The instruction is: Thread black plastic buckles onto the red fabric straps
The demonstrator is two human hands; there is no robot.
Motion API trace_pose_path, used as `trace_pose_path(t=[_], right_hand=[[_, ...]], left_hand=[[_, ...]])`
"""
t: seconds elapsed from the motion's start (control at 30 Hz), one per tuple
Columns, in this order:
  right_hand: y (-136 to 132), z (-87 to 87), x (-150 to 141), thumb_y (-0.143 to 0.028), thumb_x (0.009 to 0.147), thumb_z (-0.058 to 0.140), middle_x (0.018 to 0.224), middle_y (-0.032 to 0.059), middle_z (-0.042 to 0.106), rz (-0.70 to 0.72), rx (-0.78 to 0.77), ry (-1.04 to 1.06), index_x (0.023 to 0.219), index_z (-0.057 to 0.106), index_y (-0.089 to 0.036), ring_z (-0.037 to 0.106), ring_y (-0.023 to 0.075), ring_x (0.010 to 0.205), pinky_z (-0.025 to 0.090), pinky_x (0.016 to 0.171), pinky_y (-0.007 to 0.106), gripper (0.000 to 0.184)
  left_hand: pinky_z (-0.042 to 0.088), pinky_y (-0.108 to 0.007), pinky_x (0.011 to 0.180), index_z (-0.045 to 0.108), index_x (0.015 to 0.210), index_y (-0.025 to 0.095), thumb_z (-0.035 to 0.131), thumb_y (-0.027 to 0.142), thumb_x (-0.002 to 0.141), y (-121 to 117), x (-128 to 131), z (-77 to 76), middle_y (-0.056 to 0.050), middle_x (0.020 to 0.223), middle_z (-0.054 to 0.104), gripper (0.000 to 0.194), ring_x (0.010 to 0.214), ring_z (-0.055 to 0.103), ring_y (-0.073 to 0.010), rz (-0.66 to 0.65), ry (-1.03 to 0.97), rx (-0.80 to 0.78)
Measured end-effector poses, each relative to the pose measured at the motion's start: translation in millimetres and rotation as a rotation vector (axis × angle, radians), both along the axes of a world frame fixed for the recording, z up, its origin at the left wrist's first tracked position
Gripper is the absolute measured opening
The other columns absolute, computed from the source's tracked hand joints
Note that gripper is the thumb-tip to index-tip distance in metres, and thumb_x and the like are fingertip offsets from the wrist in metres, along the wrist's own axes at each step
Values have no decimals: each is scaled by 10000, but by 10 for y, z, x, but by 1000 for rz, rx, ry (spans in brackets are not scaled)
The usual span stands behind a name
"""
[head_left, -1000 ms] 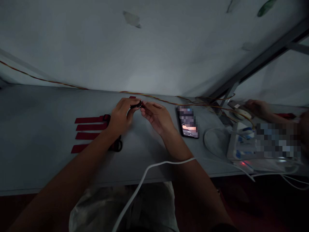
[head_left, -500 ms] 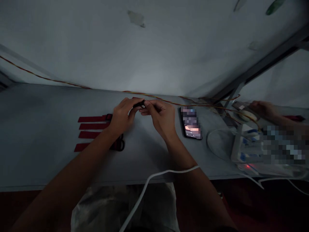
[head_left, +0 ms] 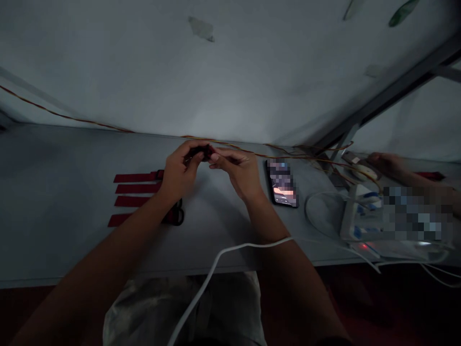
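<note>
Small black buckle [head_left: 199,153] pinched above the desk

Small black buckle is held between 2 hands, above the far half of the desk [head_left: 54,192], with a little red showing at its end. It is pinched by the left hand [head_left: 178,173], thumb and fingers closed around it. The right hand [head_left: 234,172] is held with its fingers extended and pressed loosely together, the fingertips [head_left: 216,157] reaching the buckle; whether it is gripped by them cannot be told.

4 red straps [head_left: 135,178] are laid side by side just left of the left forearm, and a black loop [head_left: 177,215] is seen beside it. A phone [head_left: 283,183], its screen blurred, is placed right of the right hand. A power strip [head_left: 356,216] is set near the right edge. A white cable [head_left: 216,262] is draped over the right forearm. A co-worker's hand [head_left: 382,162] is seen towards the far right corner.
</note>
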State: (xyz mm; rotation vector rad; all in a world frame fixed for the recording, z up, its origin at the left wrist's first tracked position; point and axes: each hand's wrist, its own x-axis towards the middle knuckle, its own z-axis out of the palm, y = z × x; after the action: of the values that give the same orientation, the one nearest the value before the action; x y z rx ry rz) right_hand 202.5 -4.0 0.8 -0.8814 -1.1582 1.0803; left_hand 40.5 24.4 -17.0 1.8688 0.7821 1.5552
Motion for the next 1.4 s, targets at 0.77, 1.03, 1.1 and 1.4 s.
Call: trace_pose_path(t=[0.77,1.03,1.1,1.4], right_hand=[[-49,69,164,-417,689,916,732,-59,644,439,-239,104,983,701,-232,540,69,589,425,530,201,410],[-23,35,153,-393,651,937,665,-107,517,412,-243,184,869,546,-253,362,47,511,304,492,195,469],[-16,49,156,-406,655,932,636,-117,480,355,-221,157,826,475,-255,346,51,504,292,495,198,511],[30,53,153,-465,670,900,667,-90,569,58,-148,37,776,478,-245,519,76,583,412,542,205,488]], left_hand=[[637,-296,664,806,1085,318,806,461,851,6,-123,127,-97,1438,616,274,982,732,-212,-509,-98,-372],[641,-326,645,804,1083,316,813,507,834,-18,-157,188,-97,1443,636,314,929,760,-225,-556,-74,-438],[638,-308,659,797,1084,308,822,493,830,-2,-162,167,-91,1421,653,315,928,762,-214,-552,-84,-460],[647,-329,767,777,1057,262,798,428,861,44,-123,112,-95,1225,736,258,1011,738,-220,-469,-15,-317]])
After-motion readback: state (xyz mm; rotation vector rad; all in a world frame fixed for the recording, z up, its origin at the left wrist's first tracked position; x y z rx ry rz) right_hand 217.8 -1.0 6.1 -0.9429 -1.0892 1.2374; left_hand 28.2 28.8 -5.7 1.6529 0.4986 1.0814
